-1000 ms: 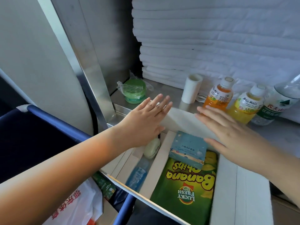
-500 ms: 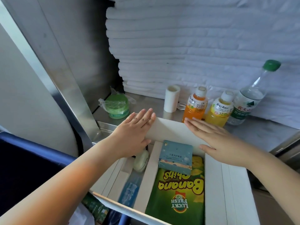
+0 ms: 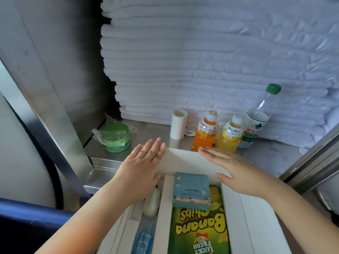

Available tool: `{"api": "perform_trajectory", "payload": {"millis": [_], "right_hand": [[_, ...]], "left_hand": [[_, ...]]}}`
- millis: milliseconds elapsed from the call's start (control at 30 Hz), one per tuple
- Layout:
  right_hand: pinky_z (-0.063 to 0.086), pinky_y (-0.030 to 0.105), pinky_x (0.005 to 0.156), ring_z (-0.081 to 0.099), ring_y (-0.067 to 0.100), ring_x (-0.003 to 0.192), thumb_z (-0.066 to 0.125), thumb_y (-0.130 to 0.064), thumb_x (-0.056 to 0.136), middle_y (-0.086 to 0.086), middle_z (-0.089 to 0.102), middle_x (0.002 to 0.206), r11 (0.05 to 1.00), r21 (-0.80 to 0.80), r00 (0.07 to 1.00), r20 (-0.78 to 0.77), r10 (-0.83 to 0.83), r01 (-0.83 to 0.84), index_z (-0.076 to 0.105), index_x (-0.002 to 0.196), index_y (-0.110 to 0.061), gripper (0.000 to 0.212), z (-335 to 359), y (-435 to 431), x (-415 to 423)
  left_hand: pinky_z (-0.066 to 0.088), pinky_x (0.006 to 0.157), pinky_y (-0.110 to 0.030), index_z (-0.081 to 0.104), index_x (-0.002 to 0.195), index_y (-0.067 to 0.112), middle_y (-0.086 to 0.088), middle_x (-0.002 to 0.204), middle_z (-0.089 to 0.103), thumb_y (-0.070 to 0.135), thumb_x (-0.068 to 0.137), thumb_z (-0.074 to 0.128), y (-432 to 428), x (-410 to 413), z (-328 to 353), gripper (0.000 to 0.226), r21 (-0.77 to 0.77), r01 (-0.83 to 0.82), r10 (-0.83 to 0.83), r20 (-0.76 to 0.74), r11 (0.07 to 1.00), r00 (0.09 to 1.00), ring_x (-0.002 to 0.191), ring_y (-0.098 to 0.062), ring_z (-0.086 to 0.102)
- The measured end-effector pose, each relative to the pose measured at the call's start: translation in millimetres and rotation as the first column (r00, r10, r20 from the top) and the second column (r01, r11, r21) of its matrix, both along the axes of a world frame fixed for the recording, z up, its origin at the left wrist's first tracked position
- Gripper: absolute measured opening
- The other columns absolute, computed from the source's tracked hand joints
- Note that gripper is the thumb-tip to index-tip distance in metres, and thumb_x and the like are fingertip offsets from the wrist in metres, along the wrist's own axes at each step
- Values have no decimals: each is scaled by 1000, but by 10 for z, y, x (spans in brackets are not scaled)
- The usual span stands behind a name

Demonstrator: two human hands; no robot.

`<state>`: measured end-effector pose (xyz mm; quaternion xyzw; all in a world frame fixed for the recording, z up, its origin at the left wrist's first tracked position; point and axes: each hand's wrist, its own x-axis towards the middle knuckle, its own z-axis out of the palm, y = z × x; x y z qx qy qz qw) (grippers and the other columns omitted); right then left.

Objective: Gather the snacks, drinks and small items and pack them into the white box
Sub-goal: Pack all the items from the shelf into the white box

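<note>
The white box lies open below me, its far flap standing up. My left hand and my right hand rest flat on that flap with straight fingers. Inside lie a green Banana Chips bag, a small blue carton, a pale oval case and a blue packet. On the steel shelf behind stand an orange drink bottle, a yellow drink bottle, a water bottle, a white roll and a green jar in clear wrap.
A tall stack of folded white linen fills the shelf's back. A steel upright runs diagonally at the left, with a blue rail below it. A metal frame borders the right side.
The view has tilted upward, showing more of the linen stack and the whole water bottle. Both hands stay flat on the far flap, sliding slightly toward its top edge.
</note>
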<state>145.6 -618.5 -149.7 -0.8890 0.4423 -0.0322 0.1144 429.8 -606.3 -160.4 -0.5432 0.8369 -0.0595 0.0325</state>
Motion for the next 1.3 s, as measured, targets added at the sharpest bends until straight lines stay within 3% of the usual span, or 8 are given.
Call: {"api": "perform_trajectory", "payload": {"millis": [133, 333, 500, 567, 667, 767, 833, 1300], "right_hand": [[6, -4, 98, 10, -22, 131, 51, -35, 94, -46, 13, 142, 989, -6, 956, 260, -138, 145, 23, 136, -57, 56, 78, 39, 31], [23, 15, 109, 27, -3, 135, 58, -19, 91, -13, 36, 145, 813, -334, 798, 552, -243, 478, 42, 138, -25, 50, 310, -76, -25], [32, 30, 107, 18, 15, 141, 63, -17, 87, 3, 21, 153, 598, -343, 633, 676, -378, 724, 36, 141, -17, 61, 454, -391, -83], [32, 40, 109, 10, 22, 142, 66, -16, 84, 8, 10, 155, 509, -313, 557, 701, -446, 802, 29, 143, -14, 69, 494, -558, -116], [32, 44, 107, 12, 30, 140, 66, -12, 82, 12, 5, 155, 402, -195, 371, 826, -425, 895, 23, 145, -13, 76, 535, -789, -156], [31, 47, 107, 17, 35, 137, 64, -7, 81, 17, 9, 152, 364, 16, 146, 899, -414, 931, 18, 145, -10, 79, 489, -969, -226], [29, 46, 108, 19, 37, 136, 64, -7, 81, 19, 14, 150, 370, 127, 66, 882, -466, 920, 17, 145, -6, 80, 427, -1062, -277], [31, 35, 98, 37, 35, 123, 70, -5, 77, 19, 43, 135, 333, -48, 174, 917, -358, 942, 38, 136, -5, 67, 449, -1061, -311]], "left_hand": [[-20, 108, -30, -31, 140, 19, 5, 140, -39, 40, 99, 26, -4, -2, 36, 74, 37, 8, -6, -43, 999, 999, 138, -16, -29], [-22, 106, -30, -35, 135, 19, 2, 140, -40, 40, 99, 26, -24, -8, 35, 73, 27, 23, -21, -90, 999, 996, 139, -18, -28], [-21, 106, -30, -39, 127, 21, 2, 141, -39, 40, 98, 28, -4, -19, 29, 76, 16, 10, -8, -112, 1000, 994, 135, -18, -29], [3, 116, -34, -4, 146, 12, -6, 155, -3, 46, 85, 57, 26, -18, 77, 93, -67, 78, -86, -123, 995, 989, 143, -22, 5], [34, 99, -35, 63, 120, 5, -11, 126, 59, 45, 41, 89, 33, -43, 171, 92, -135, 94, -109, -113, 986, 988, 111, -25, 61], [3, 116, -38, 1, 148, 11, -5, 154, -7, 46, 85, 58, 37, -42, 129, 92, -38, 48, -53, -134, 998, 990, 142, -23, 0], [-24, 105, -35, -37, 129, 22, 6, 138, -42, 42, 98, 30, 29, -17, 85, 76, 6, 42, -42, -103, 999, 994, 130, -18, -35], [-24, 108, -37, -28, 137, 21, 4, 146, -32, 43, 96, 37, 55, -40, 117, 80, -56, 25, -33, -133, 998, 991, 136, -21, -26]]}}
